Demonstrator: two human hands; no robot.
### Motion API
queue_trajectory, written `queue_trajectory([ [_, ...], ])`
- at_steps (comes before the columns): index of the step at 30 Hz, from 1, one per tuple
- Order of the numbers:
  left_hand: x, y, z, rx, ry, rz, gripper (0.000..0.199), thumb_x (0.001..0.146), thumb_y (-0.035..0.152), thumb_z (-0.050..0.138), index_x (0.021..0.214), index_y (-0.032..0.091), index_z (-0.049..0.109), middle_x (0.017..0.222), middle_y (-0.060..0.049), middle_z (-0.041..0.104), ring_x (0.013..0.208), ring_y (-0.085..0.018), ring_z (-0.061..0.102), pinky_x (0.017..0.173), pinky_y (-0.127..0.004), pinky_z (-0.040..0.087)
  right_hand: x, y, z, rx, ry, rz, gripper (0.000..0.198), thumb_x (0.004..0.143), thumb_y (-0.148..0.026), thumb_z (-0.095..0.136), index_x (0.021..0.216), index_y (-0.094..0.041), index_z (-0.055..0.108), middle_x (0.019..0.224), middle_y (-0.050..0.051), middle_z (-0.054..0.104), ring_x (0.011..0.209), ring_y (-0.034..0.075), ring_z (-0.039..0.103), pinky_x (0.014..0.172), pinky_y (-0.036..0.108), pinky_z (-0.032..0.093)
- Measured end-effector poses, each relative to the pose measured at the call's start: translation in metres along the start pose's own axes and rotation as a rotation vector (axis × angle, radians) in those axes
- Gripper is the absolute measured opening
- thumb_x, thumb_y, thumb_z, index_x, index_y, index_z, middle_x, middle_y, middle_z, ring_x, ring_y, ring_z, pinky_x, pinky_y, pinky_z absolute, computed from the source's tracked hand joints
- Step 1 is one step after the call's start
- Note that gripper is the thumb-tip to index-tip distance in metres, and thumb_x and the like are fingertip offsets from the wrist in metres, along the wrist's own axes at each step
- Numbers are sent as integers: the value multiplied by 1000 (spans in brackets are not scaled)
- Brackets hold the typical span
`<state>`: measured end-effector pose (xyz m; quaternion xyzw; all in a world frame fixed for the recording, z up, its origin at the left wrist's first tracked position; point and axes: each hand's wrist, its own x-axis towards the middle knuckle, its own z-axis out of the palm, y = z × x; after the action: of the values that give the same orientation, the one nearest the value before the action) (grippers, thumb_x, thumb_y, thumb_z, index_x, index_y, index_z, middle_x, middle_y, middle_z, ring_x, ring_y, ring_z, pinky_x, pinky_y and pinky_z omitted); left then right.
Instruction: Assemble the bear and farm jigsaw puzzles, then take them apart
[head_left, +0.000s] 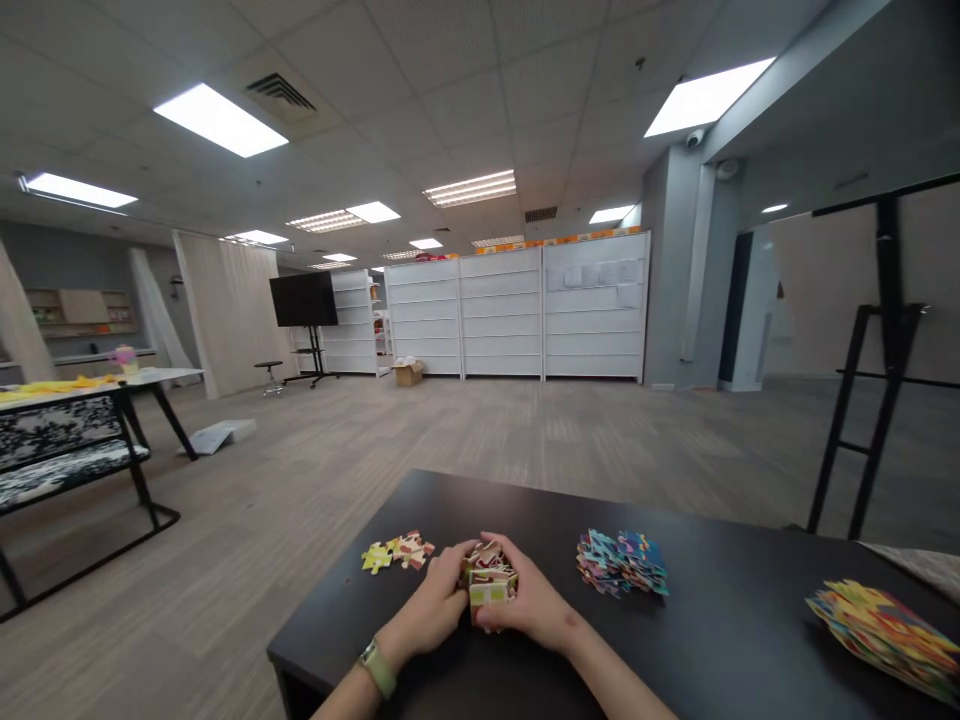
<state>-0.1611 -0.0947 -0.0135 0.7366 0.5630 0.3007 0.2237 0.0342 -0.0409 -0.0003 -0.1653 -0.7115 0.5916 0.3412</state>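
Note:
Between my two hands, on the dark table [525, 505], is a stack of jigsaw puzzle pieces [491, 578] in green, white and reddish brown. My left hand [435, 605] closes on the stack's left side, its fingertips partly hidden behind the pieces. From the right, my right hand [536, 600] wraps around the same stack, thumb low at the front and fingers over the far side. A few loose puzzle pieces [397, 552], yellow-green and brown, lie flat to the left. To the right sits a heap of blue and teal puzzle pieces [622, 562].
At the table's right end lies a pile of yellow and red puzzle pieces [885, 630], near a pale cloth [922, 565]. A black metal stand [862, 430] rises beyond it. A bench [67, 455] and a white table [161, 376] stand at the left.

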Motion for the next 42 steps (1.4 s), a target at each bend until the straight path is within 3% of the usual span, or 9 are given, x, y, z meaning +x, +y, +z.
queue_trajectory([
  [5,-9,-8,-27,17,37,43,76,81,20,51,155,22,31,160,-7,30,148,-26,24,123,-41,16,-2,0,-2,-46,26,-7,75,55,-27,91,120,-21,54,111,5,72,98,25,70,86,38,55],
  [11,-24,-4,-52,139,-200,-48,79,70,30,77,144,28,51,147,-7,51,137,-32,41,120,-47,22,2,2,-10,-19,108,5,63,58,-29,88,110,-21,54,103,4,73,93,24,70,81,36,56],
  [17,-11,-2,-42,-197,-48,-114,68,48,23,88,113,24,69,112,-3,66,112,-30,54,107,-41,37,-1,-12,-8,96,97,28,64,56,-34,89,106,-22,53,98,2,71,82,21,69,70,32,55],
  [21,3,-8,-20,-398,166,-100,42,76,48,70,107,22,59,106,-4,63,107,-26,54,101,-38,40,-2,-16,2,131,71,-1,63,58,-38,87,108,-23,52,96,1,68,81,21,68,70,31,54],
  [25,8,0,15,-634,256,-88,59,93,73,26,108,22,52,100,-4,64,96,-22,62,89,-35,48,2,-2,12,-153,131,10,77,50,-29,88,119,-23,54,115,6,64,103,27,64,89,39,51],
  [28,8,7,35,-721,269,-93,62,95,75,21,117,23,47,97,-3,65,92,-22,65,85,-35,51,1,2,15,-291,115,22,100,46,-25,90,136,-25,45,129,7,58,114,29,59,99,41,46],
  [32,9,-4,21,-547,369,-136,65,96,72,26,136,22,37,115,-9,61,107,-23,62,95,-37,48,-6,-9,15,-432,78,-34,88,46,-25,91,126,-23,54,119,4,62,108,26,61,97,37,47],
  [38,2,-63,-67,-57,438,-336,72,83,64,54,138,19,47,149,-17,42,144,-39,24,117,-54,18,-11,-18,17,-535,25,-36,75,48,-26,91,114,-24,57,109,1,65,99,23,63,88,31,48],
  [42,-4,-81,-71,191,337,-479,71,76,66,62,132,22,59,148,-18,47,142,-49,23,112,-65,12,-7,-16,19,-493,15,-18,76,50,-28,91,117,-24,55,109,0,68,98,24,64,88,31,48],
])
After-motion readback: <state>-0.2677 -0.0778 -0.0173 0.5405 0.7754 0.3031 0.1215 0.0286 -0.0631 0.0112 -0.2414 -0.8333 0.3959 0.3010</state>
